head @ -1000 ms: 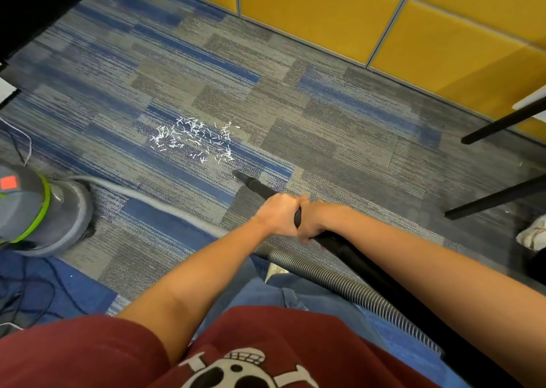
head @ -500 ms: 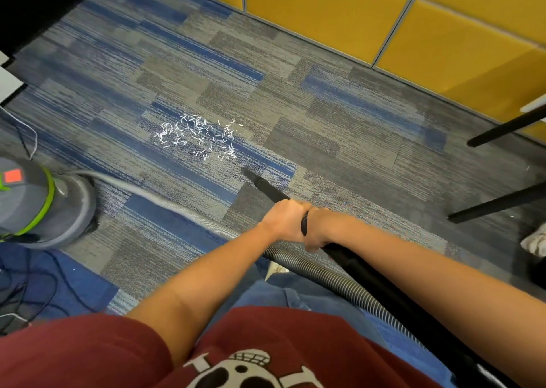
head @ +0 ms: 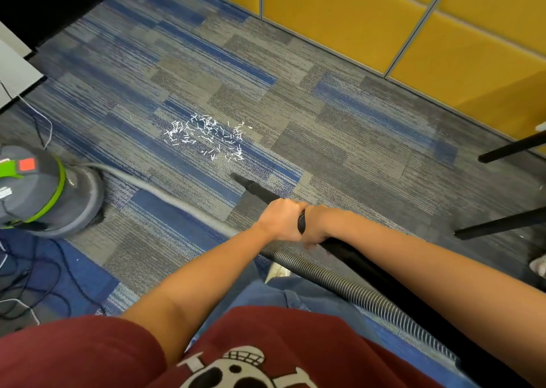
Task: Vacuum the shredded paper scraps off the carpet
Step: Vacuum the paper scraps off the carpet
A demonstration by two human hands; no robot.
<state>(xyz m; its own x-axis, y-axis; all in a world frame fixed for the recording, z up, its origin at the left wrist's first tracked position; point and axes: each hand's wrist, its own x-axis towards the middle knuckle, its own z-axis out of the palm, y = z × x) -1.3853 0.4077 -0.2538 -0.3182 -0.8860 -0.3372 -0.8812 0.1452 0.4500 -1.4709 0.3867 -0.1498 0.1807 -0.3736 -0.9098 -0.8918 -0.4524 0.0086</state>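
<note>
Leftmost, one grey vacuum (head: 44,192) sits on the carpet (head: 354,151). One patch of white scraps (head: 206,136) lies just beyond the black nozzle (head: 257,189), apart from its tip. Two hands, left hand (head: 280,219) and right hand (head: 317,225), touch, both curled round the nozzle.

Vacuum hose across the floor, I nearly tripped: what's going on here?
A person grips the black vacuum wand with both hands, left hand ahead of right hand. Its nozzle tip is down at the carpet, just short of the white shredded paper scraps, which lie scattered there. The hose runs to the grey canister vacuum on the left.
</note>
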